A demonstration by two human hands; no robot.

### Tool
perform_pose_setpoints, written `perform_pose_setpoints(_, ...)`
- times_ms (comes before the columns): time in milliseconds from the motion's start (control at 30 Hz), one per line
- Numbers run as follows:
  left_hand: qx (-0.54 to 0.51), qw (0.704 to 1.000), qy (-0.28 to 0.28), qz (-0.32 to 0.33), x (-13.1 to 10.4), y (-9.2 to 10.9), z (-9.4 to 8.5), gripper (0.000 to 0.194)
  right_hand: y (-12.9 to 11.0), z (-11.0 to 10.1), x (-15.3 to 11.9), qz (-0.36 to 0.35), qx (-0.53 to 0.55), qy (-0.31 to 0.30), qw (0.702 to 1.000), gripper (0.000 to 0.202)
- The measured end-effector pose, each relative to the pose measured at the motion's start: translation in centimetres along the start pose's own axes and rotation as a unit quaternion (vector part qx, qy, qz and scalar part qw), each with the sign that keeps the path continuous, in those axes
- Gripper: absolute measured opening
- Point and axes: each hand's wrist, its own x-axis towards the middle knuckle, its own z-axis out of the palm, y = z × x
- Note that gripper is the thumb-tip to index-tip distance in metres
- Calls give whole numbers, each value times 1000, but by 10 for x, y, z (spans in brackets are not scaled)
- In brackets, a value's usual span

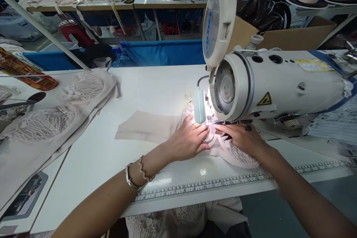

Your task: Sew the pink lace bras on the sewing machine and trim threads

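A printed ruler strip (223,184) edges the white tabletop (111,148) nearest the person. Just beyond it, the left hand (188,141) lies flat, fingers spread, pinning the pale lace fabric (240,154) so it feeds evenly; the right hand (241,137) presses the same piece, its grip apparently pinching dark tweezers (231,122) toward the needle, though glare hides detail. The sewing machine (279,81) behind reads JUKI; lace pieces (55,119) wait farther left.
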Motion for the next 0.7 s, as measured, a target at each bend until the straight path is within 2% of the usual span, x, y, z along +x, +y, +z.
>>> perform_pose_setpoints(100,-6,1000,-3,-6,1,2,0,45,-3,-8,-14,25,-33,11,999,23)
perform_pose_setpoints(200,13,1000,0,-18,3,7,3,42,-10,-11,-28,31,-25,4,999,20)
perform_pose_setpoints(300,51,998,21,-25,3,13,7,45,-14,-6,-35,4,-46,56,997,32)
perform_pose_setpoints(467,73,996,43,-17,1,15,11,36,-12,0,-32,-137,-90,140,976,54)
perform_pose_setpoints(567,61,997,46,-2,0,13,11,38,-10,0,-29,-164,-104,150,970,58)
perform_pose_setpoints(700,53,998,39,-5,0,11,8,49,-9,-2,-25,-148,-119,130,973,57)
